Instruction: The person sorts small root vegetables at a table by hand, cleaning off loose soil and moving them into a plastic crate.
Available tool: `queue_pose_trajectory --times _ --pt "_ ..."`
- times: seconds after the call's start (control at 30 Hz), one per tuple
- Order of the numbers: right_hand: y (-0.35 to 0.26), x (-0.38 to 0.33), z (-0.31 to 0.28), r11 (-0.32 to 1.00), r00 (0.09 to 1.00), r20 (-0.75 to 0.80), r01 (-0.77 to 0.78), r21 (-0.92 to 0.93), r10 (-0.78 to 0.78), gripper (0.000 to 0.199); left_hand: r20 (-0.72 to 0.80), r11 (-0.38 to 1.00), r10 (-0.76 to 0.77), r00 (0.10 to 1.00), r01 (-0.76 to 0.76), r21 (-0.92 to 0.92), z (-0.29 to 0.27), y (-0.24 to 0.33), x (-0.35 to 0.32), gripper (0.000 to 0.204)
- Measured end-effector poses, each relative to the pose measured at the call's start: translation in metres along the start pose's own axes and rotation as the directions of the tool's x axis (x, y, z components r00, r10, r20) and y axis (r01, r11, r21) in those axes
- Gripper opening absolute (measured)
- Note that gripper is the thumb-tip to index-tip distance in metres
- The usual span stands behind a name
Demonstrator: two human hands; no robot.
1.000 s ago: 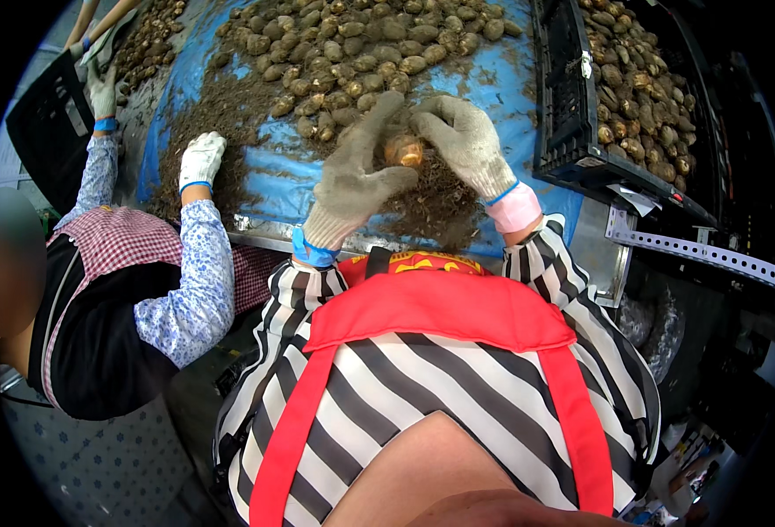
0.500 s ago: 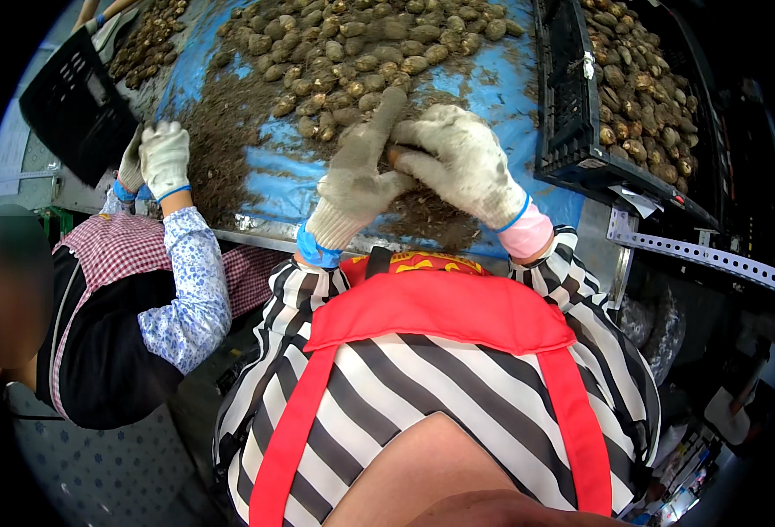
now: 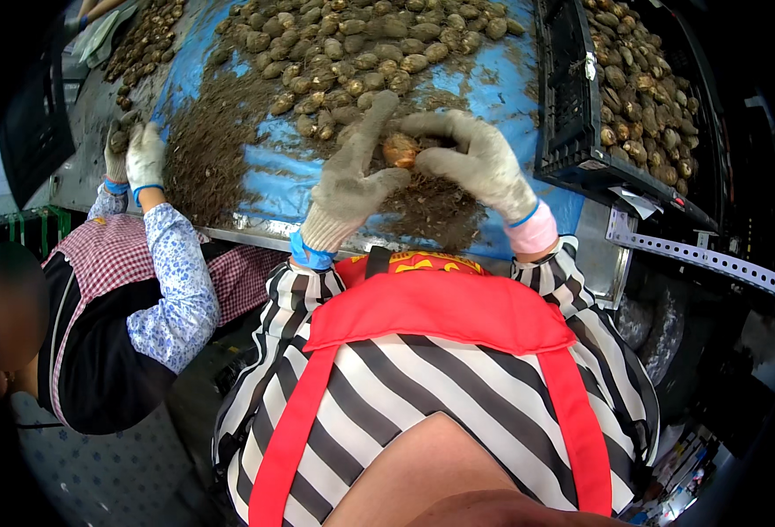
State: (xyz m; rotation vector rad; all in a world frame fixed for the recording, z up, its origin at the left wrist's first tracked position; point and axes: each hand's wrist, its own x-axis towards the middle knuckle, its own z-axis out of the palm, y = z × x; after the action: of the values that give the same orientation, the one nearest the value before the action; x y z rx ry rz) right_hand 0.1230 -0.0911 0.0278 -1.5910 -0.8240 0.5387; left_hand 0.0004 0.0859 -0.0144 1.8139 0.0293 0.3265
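In front of me, my right hand (image 3: 475, 158), in a soiled whitish glove, curls its index finger and thumb round a small brown taro (image 3: 400, 150). My left hand (image 3: 352, 180) is just left of it, its glove caked grey with soil. Its index finger points away from me and its thumb stretches toward the taro, with nothing held between them. Below both hands lies loose dark soil (image 3: 431, 215) with fibres on a blue sheet (image 3: 282, 193). Beyond my fingers spreads a large pile of taros (image 3: 343, 53).
A black crate (image 3: 567, 105) full of taros stands at the right, above a perforated metal bar (image 3: 695, 256). At the left, a co-worker's gloved hands (image 3: 133, 158) hold a taro beside a black basket (image 3: 40, 114). A smaller taro heap (image 3: 146, 44) lies beyond.
My right hand has opened out a little and drawn away from my left, uncovering the taro. The co-worker's hands have left the black basket, which has shifted left, and now hold a taro.
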Motion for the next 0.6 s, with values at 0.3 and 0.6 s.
queue_pose_trajectory --times 0.3,0.6 --pt "0.029 0.009 0.002 0.874 0.982 -0.156 0.018 -0.485 -0.108 0.023 -0.002 0.995 -0.103 0.995 0.103 -0.006 0.005 0.019 0.003 0.092" --pt "-0.001 0.016 0.010 0.787 0.899 0.118 0.428 -0.444 -0.422 0.020 -0.034 0.966 -0.014 0.999 0.023 0.258 0.007 0.029 0.003 0.099"
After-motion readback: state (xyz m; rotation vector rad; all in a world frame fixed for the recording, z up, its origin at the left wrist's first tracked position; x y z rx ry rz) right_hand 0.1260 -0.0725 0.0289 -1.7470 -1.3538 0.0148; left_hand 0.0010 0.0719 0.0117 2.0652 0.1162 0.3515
